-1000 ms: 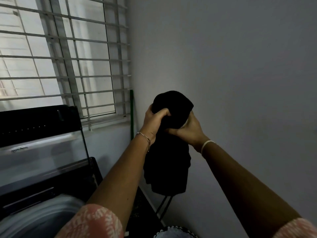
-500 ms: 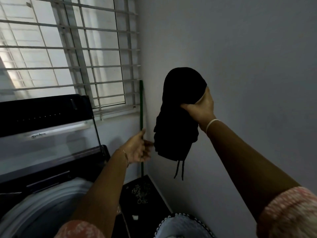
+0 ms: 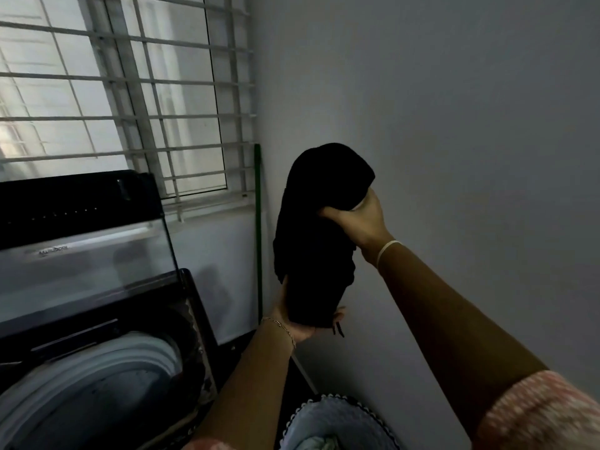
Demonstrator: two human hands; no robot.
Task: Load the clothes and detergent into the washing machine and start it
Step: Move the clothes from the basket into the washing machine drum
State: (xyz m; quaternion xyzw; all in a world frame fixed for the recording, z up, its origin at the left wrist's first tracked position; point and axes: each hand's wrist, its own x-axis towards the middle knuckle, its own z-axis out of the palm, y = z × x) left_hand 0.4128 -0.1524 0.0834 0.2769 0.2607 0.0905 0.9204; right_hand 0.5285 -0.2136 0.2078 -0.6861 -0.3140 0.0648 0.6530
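Your right hand (image 3: 355, 222) grips the black garment (image 3: 315, 248) (limp, bunched cloth) near its top; left hand (image 3: 297, 324) curls round its bottom.

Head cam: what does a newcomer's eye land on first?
The black garment is held up mid-frame against the grey wall. The right hand grips it near the top and the left hand holds its lower end. At lower left the washing machine stands with its lid raised and drum open, and a barred window glows at upper left.
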